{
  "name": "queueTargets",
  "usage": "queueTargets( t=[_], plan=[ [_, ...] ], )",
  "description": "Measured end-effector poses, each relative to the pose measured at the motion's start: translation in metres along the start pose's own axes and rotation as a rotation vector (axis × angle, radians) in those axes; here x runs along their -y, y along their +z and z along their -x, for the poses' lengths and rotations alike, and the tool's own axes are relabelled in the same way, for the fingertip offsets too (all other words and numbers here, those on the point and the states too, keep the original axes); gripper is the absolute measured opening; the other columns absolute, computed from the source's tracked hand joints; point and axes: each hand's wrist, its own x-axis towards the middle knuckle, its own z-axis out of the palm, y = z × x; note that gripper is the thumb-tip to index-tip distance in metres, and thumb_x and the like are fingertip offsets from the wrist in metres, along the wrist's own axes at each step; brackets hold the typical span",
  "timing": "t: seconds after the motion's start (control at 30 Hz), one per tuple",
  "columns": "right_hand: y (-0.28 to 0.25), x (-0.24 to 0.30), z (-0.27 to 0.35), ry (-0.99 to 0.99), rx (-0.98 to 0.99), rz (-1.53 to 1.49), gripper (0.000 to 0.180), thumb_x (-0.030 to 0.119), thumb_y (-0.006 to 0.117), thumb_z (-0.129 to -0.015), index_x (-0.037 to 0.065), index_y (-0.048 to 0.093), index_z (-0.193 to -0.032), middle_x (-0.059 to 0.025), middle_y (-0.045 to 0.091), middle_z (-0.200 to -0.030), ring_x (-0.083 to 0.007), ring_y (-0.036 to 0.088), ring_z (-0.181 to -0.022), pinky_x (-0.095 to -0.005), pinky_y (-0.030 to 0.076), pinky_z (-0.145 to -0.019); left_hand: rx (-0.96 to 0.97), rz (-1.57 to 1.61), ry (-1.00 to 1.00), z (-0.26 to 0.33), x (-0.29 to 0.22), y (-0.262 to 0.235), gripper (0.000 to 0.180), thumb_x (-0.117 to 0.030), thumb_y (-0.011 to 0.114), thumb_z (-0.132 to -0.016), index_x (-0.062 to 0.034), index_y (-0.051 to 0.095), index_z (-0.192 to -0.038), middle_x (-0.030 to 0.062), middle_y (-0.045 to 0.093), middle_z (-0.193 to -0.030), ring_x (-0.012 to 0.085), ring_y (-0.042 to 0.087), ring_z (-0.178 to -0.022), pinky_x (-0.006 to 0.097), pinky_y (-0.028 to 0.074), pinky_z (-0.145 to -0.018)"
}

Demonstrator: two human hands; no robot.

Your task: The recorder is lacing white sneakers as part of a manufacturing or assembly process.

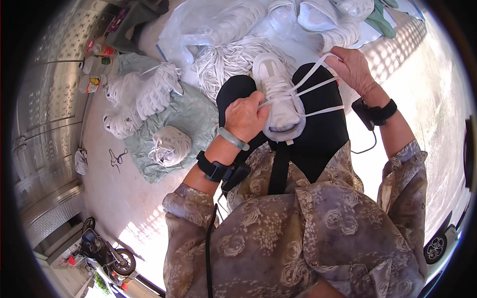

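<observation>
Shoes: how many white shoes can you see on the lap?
1. The shoe lies on the person's lap. The left hand grips it at the laces, and the right hand pulls the lace ends out. Other shoes may be hidden in the white piles.

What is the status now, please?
Left hand pinching lace at white shoe on lap. Right hand pulling white laces taut. Nothing in the way.

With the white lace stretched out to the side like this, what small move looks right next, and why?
Probably the right hand should draw the white lace further out to take up slack. Its strands run from the eyelets of the white shoe on the lap to that hand, one looping loosely, while the left hand pins the shoe at the lacing.
</observation>
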Motion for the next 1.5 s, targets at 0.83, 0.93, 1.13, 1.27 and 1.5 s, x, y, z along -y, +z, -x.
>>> queueTargets(
  t=[0.83,0.93,1.13,1.27,1.5],
  plan=[
    [-0.034,-0.038,0.021,0.059,0.23,0.731,0.051,0.054,0.059,-0.074,0.004,0.057,-0.083,-0.0162,0.058,-0.066,-0.032,0.06,-0.072,-0.0377,0.047,-0.066,-0.019,-0.071,0.012,-0.011,-0.014,0.011,0.007,-0.015,0.053,-0.075,-0.0078,0.055,-0.076,0.0111,0.06,-0.072,0.0329,0.058,-0.07,0.045,0.045,-0.061],
    [-0.015,-0.018,0.03,0.138,0.518,0.527,0.046,0.047,0.063,-0.073,0.004,0.057,-0.088,-0.0137,0.059,-0.085,-0.0312,0.058,-0.084,-0.0383,0.045,-0.075,-0.071,-0.15,0.082,-0.01,-0.014,0.012,0.006,-0.014,0.057,-0.073,-0.009,0.059,-0.077,0.0105,0.059,-0.066,0.0319,0.058,-0.062,0.039,0.045,-0.055],
    [0.039,0.034,0.037,-0.206,0.139,0.203,0.034,0.04,0.059,-0.078,0.006,0.056,-0.081,-0.012,0.059,-0.079,-0.0296,0.057,-0.078,-0.0377,0.045,-0.068,0.105,0.051,-0.257,-0.006,-0.014,0.006,0.021,-0.019,0.055,-0.072,-0.0036,0.048,-0.085,0.0143,0.059,-0.067,0.0341,0.059,-0.068,0.045,0.045,-0.062],
    [0.054,0.069,0.039,-0.239,0.353,0.142,0.031,0.034,0.063,-0.075,0.005,0.053,-0.074,-0.0117,0.057,-0.065,-0.0324,0.057,-0.066,-0.0412,0.044,-0.06,0.082,0.016,-0.18,-0.003,-0.009,0.015,0.029,-0.02,0.057,-0.071,-0.001,0.044,-0.088,0.017,0.058,-0.064,0.0369,0.058,-0.066,0.046,0.046,-0.062],
    [0.066,0.07,0.045,-0.09,0.384,0.156,0.023,0.027,0.058,-0.077,0.004,0.057,-0.079,-0.0154,0.061,-0.074,-0.0318,0.06,-0.078,-0.0417,0.047,-0.07,0.076,0.126,-0.241,-0.001,-0.008,0.013,0.029,-0.017,0.058,-0.068,-0.0006,0.047,-0.089,0.0184,0.059,-0.068,0.0379,0.058,-0.068,0.045,0.046,-0.066]
  ],
)
